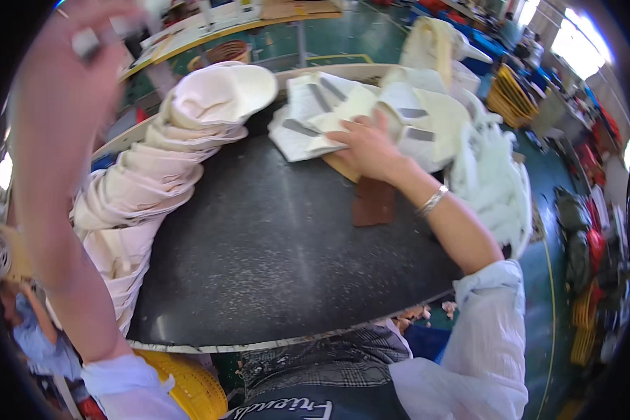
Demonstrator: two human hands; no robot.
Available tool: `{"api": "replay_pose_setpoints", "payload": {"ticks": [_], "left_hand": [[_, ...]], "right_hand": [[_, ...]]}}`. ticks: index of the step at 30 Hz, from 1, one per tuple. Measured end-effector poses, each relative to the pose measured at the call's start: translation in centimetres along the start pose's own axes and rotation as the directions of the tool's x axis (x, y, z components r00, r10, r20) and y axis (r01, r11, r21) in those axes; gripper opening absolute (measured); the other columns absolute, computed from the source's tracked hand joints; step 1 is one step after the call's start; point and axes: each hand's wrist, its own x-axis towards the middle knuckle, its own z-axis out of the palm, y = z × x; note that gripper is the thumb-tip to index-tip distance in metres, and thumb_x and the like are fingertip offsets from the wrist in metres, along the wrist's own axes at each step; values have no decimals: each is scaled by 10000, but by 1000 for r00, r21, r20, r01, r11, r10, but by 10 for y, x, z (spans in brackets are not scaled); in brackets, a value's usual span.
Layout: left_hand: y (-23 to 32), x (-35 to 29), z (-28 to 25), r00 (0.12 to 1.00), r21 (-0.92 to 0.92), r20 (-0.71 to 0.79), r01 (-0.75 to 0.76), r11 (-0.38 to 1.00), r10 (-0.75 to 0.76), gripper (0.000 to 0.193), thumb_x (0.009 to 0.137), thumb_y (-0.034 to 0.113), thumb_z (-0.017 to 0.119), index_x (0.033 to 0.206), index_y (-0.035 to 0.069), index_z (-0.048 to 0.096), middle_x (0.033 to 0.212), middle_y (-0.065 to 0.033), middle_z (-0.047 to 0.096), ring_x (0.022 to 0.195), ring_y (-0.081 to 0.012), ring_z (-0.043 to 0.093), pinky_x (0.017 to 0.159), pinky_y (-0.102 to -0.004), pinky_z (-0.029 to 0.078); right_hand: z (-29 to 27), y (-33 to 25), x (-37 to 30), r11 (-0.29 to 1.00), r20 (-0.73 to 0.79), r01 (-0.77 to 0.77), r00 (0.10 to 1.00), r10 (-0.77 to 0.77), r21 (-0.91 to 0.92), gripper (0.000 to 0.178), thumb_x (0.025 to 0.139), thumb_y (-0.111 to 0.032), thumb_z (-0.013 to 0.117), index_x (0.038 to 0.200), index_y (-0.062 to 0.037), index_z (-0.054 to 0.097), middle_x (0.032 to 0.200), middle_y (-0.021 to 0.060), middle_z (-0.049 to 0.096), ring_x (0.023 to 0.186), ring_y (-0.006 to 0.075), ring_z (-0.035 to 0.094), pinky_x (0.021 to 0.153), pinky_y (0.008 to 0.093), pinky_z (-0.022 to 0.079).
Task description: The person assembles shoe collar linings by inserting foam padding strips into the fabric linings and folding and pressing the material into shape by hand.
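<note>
My left hand (91, 31) is raised high at the upper left, smeared by motion; a small pale thing shows at its fingers, too blurred to name. My right hand (367, 143) lies with fingers spread on a pile of white fabric pieces (437, 115), some bearing grey strips, at the far side of the table. Below its wrist a brown patch (373, 203) lies flat. Along the table's left side curves a long row of nested cream caps (136, 171), with one cap (217, 91) on its far end, brim to the right.
The dark table (287, 245) has a curved edge towards me. White fabric strips (493, 182) hang over its right side. A yellow basket (185, 385) stands below left, yellow crates (512, 94) at the far right. Another worktable (224, 24) stands beyond. A person's arm (40, 315) shows at left.
</note>
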Motion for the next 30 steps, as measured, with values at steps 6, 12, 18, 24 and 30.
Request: {"api": "replay_pose_setpoints", "payload": {"ticks": [6, 12, 18, 24, 30], "left_hand": [[83, -129, 96, 553, -375, 792, 105, 921, 259, 601, 785, 232, 719, 1334, 134, 494, 1373, -260, 417, 1271, -414, 420, 1053, -534, 314], [120, -139, 79, 569, -598, 661, 5, 801, 490, 605, 785, 250, 719, 1343, 172, 498, 1461, -128, 367, 1361, -420, 258, 1068, -574, 212], [228, -138, 144, 700, -765, 385, -123, 632, 602, 597, 805, 296, 694, 1353, 189, 482, 1458, -119, 373, 1353, -407, 263, 1021, -608, 241], [292, -135, 236, 714, -603, 472, -166, 780, 517, 630, 803, 364, 688, 1375, 243, 453, 1475, -106, 357, 1320, -329, 366, 1002, -637, 284], [292, -126, 233, 628, -611, 544, -158, 776, 556, 694, 797, 356, 697, 1416, 279, 393, 1483, -101, 351, 1323, -310, 375, 1002, -650, 288]], "right_hand": [[-51, -22, -97, 954, -488, 98, 871, 56, 284, 347, 780, -165, 703, 1123, -140, 654, 1153, 89, 629, 1110, 261, 541, 1034, 477, 296], [-91, 81, -238, 831, -511, -462, 655, 556, 311, 310, 740, -127, 743, 1039, -63, 694, 1026, 113, 687, 993, 259, 611, 896, 341, 456], [-70, 143, -274, 537, -412, -796, 406, 816, 279, 385, 743, -252, 754, 1040, -19, 680, 1010, 158, 680, 951, 295, 629, 865, 353, 477], [-60, 180, -315, 528, -206, -612, 517, 831, 589, 423, 782, -217, 744, 1111, 35, 656, 852, 101, 690, 753, 156, 636, 692, 302, 497], [-91, 225, -363, 518, -523, -295, 69, 849, 803, 201, 908, -145, 606, 1031, 7, 655, 890, 94, 690, 732, 155, 640, 744, 269, 521]]}}
